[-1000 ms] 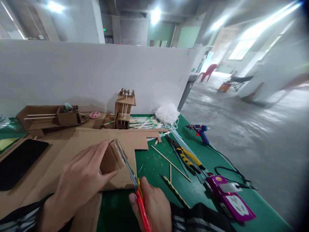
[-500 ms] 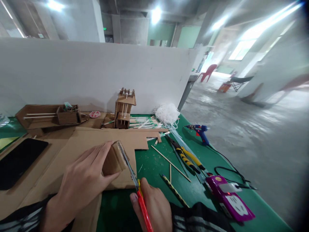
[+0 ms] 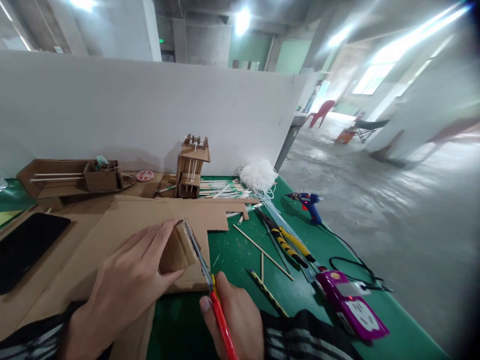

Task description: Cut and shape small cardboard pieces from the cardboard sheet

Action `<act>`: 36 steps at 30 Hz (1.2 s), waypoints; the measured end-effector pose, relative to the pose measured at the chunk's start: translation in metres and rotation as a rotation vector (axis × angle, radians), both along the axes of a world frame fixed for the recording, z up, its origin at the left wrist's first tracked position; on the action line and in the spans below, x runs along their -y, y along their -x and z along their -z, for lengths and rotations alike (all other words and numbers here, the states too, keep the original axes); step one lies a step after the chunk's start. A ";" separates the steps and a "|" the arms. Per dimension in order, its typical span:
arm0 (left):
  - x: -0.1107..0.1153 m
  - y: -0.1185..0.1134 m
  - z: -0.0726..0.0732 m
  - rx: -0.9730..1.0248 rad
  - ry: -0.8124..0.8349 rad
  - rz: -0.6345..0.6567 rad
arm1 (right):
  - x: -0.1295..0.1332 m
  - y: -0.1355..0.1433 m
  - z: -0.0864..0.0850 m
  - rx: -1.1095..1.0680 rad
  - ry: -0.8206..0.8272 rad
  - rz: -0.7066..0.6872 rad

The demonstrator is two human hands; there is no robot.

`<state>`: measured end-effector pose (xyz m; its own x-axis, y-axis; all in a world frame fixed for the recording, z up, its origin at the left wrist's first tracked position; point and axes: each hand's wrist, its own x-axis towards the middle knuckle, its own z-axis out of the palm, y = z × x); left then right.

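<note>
The left hand (image 3: 131, 275) is clamped on a small cardboard box (image 3: 178, 250), held over the cardboard sheet (image 3: 150, 220) near the bench's front edge. The right hand (image 3: 238, 312) grips red-handled scissors (image 3: 221, 320), blades along the box's right edge. Rightward lie a striped pencil (image 3: 268, 292), then pliers (image 3: 287, 241). A purple power strip (image 3: 350, 305) and glue gun (image 3: 307, 201) lie toward the bench's right edge (image 3: 408, 312).

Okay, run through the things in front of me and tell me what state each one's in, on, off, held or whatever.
Cardboard piece: held in the left hand
Scissors: held in the right hand, blades against the cardboard
Glue gun: red light lit
Power strip: plugged into, red light lit
Pliers: lying down
White string: tangled
</note>
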<state>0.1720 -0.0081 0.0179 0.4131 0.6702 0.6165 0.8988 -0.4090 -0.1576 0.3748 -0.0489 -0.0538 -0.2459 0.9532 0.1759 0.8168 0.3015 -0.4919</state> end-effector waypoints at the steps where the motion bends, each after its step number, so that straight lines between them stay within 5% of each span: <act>1: 0.000 0.000 0.001 0.004 -0.002 0.005 | 0.000 0.000 0.000 0.006 0.018 -0.005; 17: 0.000 0.000 0.003 0.017 0.012 0.038 | -0.001 0.002 -0.001 0.006 -0.039 0.023; 25: 0.001 0.000 0.003 0.042 0.036 0.050 | -0.003 0.000 -0.008 0.050 0.091 0.029; 36: 0.001 -0.003 0.003 0.011 0.014 0.067 | -0.002 0.003 0.001 0.001 -0.089 0.039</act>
<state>0.1754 -0.0095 0.0150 0.4503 0.6500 0.6122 0.8711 -0.4703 -0.1415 0.3713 -0.0468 -0.0551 -0.2090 0.9425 0.2607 0.8290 0.3122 -0.4640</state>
